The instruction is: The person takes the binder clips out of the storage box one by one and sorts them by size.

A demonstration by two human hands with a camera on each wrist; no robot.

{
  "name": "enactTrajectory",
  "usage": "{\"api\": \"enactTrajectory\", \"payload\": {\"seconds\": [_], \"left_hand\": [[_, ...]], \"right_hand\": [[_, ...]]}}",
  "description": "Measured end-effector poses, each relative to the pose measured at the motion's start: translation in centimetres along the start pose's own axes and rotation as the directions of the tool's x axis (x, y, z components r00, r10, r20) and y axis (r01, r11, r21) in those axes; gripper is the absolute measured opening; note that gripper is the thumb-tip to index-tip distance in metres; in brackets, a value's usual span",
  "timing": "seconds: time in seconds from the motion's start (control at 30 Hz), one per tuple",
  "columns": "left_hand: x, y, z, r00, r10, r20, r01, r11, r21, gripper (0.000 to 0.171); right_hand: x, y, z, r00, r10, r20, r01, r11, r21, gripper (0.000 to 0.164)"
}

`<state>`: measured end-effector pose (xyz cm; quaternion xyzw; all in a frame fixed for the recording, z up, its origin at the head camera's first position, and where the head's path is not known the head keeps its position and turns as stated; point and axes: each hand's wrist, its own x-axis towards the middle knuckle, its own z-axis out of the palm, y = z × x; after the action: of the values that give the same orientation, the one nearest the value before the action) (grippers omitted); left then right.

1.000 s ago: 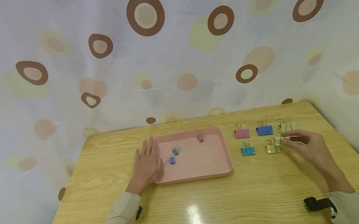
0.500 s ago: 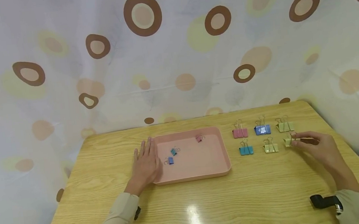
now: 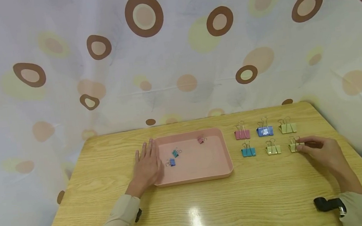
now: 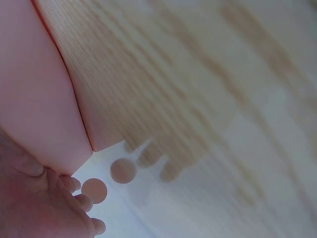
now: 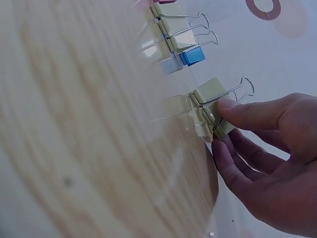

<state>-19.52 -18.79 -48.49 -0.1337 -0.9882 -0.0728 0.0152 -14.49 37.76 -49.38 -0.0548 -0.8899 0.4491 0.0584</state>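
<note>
My right hand (image 3: pixel 323 153) pinches a pale yellow binder clip (image 3: pixel 292 148) at the right end of the front row. In the right wrist view the thumb lies on the face of this clip (image 5: pixel 209 90), fingers beneath its edge, and its wire handles point up. Beside it, to the left, stand another yellow binder clip (image 3: pixel 273 150) and a teal one (image 3: pixel 248 152). My left hand (image 3: pixel 147 168) lies with straight fingers along the left rim of a pink tray (image 3: pixel 202 165). Inside the tray are a small pink clip (image 3: pixel 201 139), a teal clip (image 3: pixel 175 153) and a blue clip (image 3: pixel 172 162).
Behind the front row stand a pink binder clip (image 3: pixel 242 134), a blue binder clip (image 3: pixel 264 131) and a yellow-green binder clip (image 3: pixel 288 128). The wooden table (image 3: pixel 248 197) ends at a spotted cloth (image 3: pixel 189 101) at the back.
My right hand has carried the yellow binder clip rightward, away from the other yellow one, then lowered it level with the front row. The left hand stays on the tray's rim.
</note>
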Motion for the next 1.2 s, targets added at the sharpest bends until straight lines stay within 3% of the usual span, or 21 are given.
{"api": "enactTrajectory", "payload": {"seconds": [0.27,0.63,0.83,0.97,1.2], "left_hand": [[-0.1,-0.1,0.3,1.0,0.001,-0.015,-0.001,1.0,-0.013,0.063],[-0.1,-0.2,0.3,1.0,0.005,-0.015,-0.005,0.999,-0.033,0.063],[-0.1,-0.2,0.3,1.0,0.004,-0.003,-0.004,1.0,-0.018,0.063],[-0.1,-0.3,0.3,1.0,0.004,-0.003,-0.004,1.0,-0.018,0.063],[0.0,-0.1,0.3,1.0,-0.005,0.003,0.005,1.0,-0.012,0.062]], "right_hand": [[0.0,-0.2,0.2,0.998,-0.055,-0.016,0.052,0.983,-0.174,0.039],[-0.1,0.0,0.0,0.999,-0.047,-0.02,0.043,0.982,-0.186,0.036],[-0.2,0.0,-0.3,0.999,-0.018,-0.047,0.013,0.994,-0.106,0.042],[-0.3,-0.4,-0.5,0.996,-0.006,-0.088,0.008,1.0,0.023,0.043],[-0.5,-1.3,-0.6,0.994,-0.078,-0.076,0.093,0.971,0.221,0.021]]}}
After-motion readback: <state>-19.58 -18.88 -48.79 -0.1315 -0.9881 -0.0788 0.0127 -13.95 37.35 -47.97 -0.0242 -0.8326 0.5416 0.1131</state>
